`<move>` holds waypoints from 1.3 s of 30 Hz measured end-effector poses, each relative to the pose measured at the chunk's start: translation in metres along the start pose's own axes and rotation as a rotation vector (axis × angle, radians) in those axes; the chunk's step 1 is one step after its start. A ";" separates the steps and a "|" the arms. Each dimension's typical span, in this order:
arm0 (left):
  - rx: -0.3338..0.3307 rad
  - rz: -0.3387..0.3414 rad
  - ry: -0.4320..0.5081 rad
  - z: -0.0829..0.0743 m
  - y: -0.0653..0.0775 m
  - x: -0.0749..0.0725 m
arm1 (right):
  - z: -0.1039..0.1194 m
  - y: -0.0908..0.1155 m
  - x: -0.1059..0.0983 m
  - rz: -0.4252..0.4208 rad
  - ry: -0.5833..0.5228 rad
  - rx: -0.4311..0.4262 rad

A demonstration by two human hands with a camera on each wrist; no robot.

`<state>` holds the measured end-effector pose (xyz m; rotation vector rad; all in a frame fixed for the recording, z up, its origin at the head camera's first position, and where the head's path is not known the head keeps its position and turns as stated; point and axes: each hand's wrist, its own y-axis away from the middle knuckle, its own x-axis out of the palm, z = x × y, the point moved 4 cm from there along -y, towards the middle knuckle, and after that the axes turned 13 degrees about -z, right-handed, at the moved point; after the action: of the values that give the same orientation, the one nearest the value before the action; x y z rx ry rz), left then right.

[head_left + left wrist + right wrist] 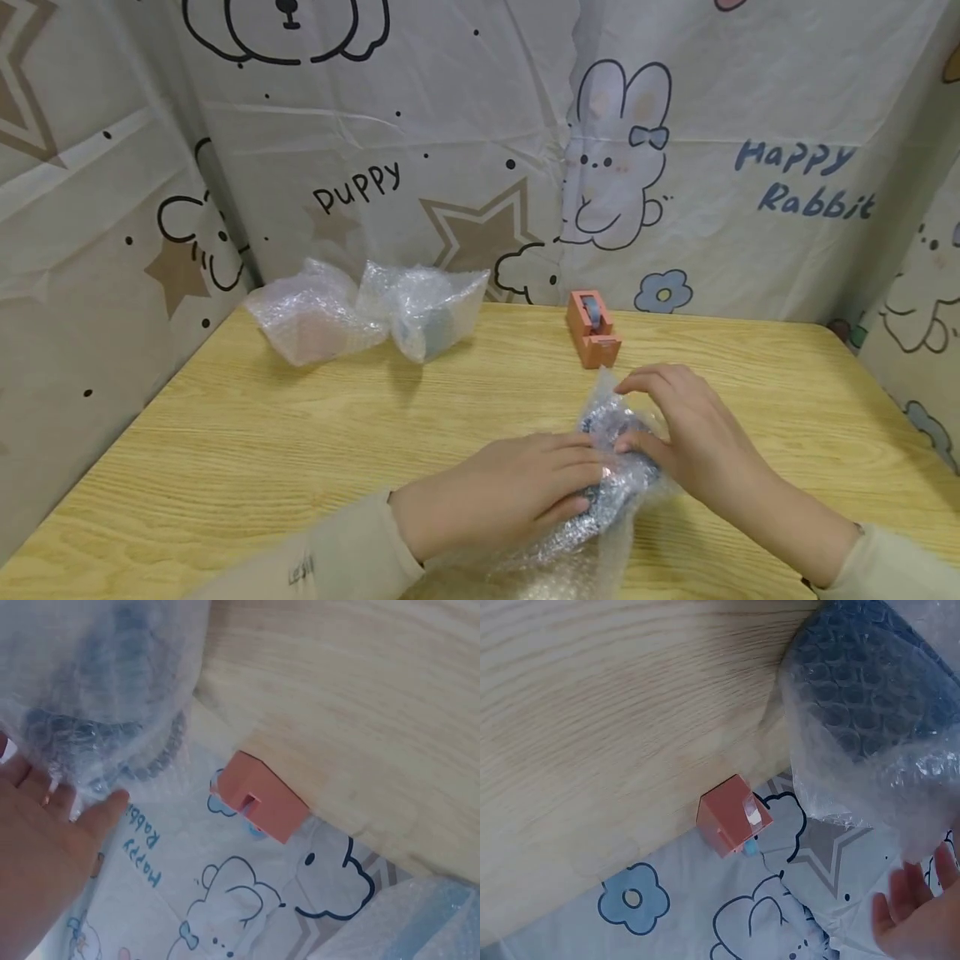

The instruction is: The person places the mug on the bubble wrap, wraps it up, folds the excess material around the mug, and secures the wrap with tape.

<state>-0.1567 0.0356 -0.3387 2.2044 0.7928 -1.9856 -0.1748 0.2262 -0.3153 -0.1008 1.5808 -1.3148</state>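
In the head view, a dark blue object in clear bubble wrap (611, 492) lies at the table's front, right of centre. My left hand (517, 487) rests across its left side with fingers extended over the wrap. At the far right end my right hand (697, 433) grips the package, its thumb on top and its index finger bent at the upper edge. Through the plastic, the left wrist view shows a dark blue ridged shape (105, 712); its exact kind is blurred by the wrap. In the right wrist view, loose film reaches my fingertips (904, 892).
An orange tape dispenser (594, 329) stands just beyond the package. Two bubble-wrapped bundles sit at the back left, one pinkish (318, 321) and one bluish (427, 312). A patterned cloth (465, 150) hangs behind the wooden table (300, 433) and along its sides.
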 end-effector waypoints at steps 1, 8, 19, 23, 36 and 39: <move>-0.004 0.006 -0.014 -0.001 0.001 0.001 | 0.001 0.001 0.000 -0.015 0.000 -0.016; 0.007 -0.045 -0.086 -0.006 0.013 0.000 | 0.005 0.008 -0.001 -0.080 -0.062 -0.227; 0.105 -0.250 -0.080 -0.003 0.080 -0.027 | 0.015 0.037 -0.020 0.019 0.081 -0.190; 0.300 -0.239 -0.275 -0.011 0.106 -0.028 | 0.018 0.044 -0.021 0.060 0.118 -0.165; 0.679 0.050 -0.765 -0.024 0.157 -0.016 | 0.018 0.048 -0.018 0.126 0.133 -0.117; 0.696 0.067 -0.757 -0.021 0.158 -0.015 | 0.019 0.047 -0.018 0.103 0.114 -0.136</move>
<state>-0.0726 -0.0978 -0.3657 1.3730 -0.0876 -3.0324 -0.1287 0.2430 -0.3376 -0.0278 1.7488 -1.1498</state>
